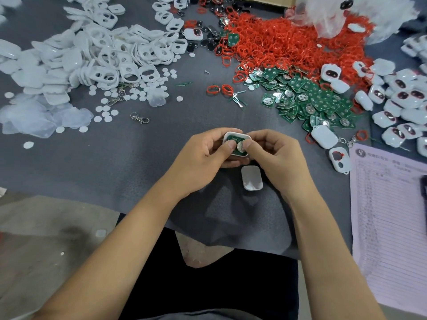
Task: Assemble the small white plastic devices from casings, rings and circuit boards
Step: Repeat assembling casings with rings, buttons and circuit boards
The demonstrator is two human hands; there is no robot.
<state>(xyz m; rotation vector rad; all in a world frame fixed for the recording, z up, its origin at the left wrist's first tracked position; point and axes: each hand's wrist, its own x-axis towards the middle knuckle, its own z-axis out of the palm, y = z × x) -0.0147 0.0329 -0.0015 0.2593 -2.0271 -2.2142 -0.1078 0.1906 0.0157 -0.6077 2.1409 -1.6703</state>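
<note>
Both hands hold one small white casing (227, 135) over the grey cloth, just in front of me. A green circuit board (236, 137) with a round silver cell lies inside it. My left hand (205, 153) grips the casing's left side, thumb pressing on the board. My right hand (273, 153) grips the right side, thumb on the silver cell. A plain white casing half (251, 177) lies on the cloth right below the hands.
White casing fronts (111, 54) are heaped at far left, with white discs (106, 109) and a metal clasp (139, 118) nearer. Red rings (288, 42) and green boards (309, 98) pile at far right. Finished devices (402, 100) and a printed sheet (390, 215) lie at right.
</note>
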